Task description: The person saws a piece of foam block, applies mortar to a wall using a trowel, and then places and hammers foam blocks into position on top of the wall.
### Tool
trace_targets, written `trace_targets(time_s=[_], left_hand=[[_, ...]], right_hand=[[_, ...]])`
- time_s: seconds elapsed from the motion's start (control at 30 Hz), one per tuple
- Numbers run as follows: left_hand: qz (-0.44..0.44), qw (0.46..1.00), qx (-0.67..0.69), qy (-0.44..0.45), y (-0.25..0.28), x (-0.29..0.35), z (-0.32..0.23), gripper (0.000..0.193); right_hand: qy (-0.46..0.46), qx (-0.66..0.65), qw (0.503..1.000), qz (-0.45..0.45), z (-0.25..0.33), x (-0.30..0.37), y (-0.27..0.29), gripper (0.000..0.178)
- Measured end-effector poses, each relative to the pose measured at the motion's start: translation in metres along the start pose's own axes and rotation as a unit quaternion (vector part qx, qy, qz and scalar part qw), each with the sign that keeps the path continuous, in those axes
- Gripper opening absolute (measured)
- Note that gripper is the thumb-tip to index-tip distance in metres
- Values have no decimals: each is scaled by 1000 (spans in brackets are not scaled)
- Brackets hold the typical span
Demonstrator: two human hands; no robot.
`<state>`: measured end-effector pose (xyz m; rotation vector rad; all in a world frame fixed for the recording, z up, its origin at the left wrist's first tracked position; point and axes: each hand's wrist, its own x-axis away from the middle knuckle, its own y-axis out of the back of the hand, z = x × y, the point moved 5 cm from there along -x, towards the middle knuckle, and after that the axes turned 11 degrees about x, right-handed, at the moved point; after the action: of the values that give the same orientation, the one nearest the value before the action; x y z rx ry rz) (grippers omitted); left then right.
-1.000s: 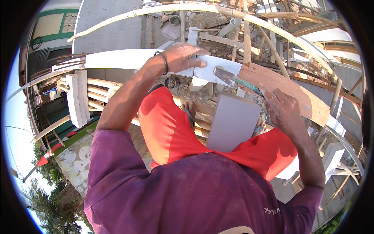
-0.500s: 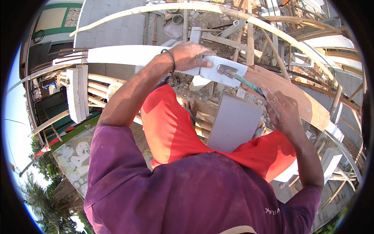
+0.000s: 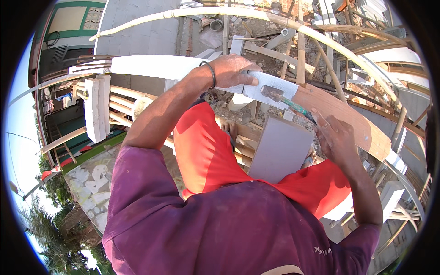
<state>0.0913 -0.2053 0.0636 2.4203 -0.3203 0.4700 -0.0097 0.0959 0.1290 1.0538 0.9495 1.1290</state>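
My left hand (image 3: 236, 71) grips the top of a white block (image 3: 268, 78) in a row of pale blocks, fingers over its far edge and thumb on the near side. A dark band circles that wrist. In my right hand (image 3: 337, 135) is a hammer (image 3: 295, 107) with a greenish handle and a dull metal head. The head lies on or just over the block's face, close to my left thumb; whether it touches, I cannot tell. A brown wooden board (image 3: 339, 112) continues the row to the right, just beyond my right hand.
A grey slab-like block (image 3: 282, 144) stands between my knees. Bamboo poles (image 3: 121, 103) lie under me, and a long curved pole (image 3: 224, 11) crosses ahead. White blocks (image 3: 95, 110) are stacked at the left. Below ahead lie rubble and timber (image 3: 270, 50).
The whole view has shifted slightly, so everything sits a little farther right and lower. Both hands and the hammer keep nearly the same places against the block.
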Motion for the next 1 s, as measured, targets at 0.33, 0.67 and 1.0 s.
trace_targets(time_s=[0.33, 0.67, 1.0], left_hand=[[20, 1000, 8, 6, -1, 1, 0, 56], [11, 1000, 15, -11, -2, -2, 1, 49], [-2, 999, 40, -10, 0, -1, -1, 46]], right_hand=[[12, 16, 999, -28, 2, 3, -4, 74], [3, 33, 999, 4, -2, 0, -5, 69], [10, -1, 1000, -29, 1, 9, 7, 67]])
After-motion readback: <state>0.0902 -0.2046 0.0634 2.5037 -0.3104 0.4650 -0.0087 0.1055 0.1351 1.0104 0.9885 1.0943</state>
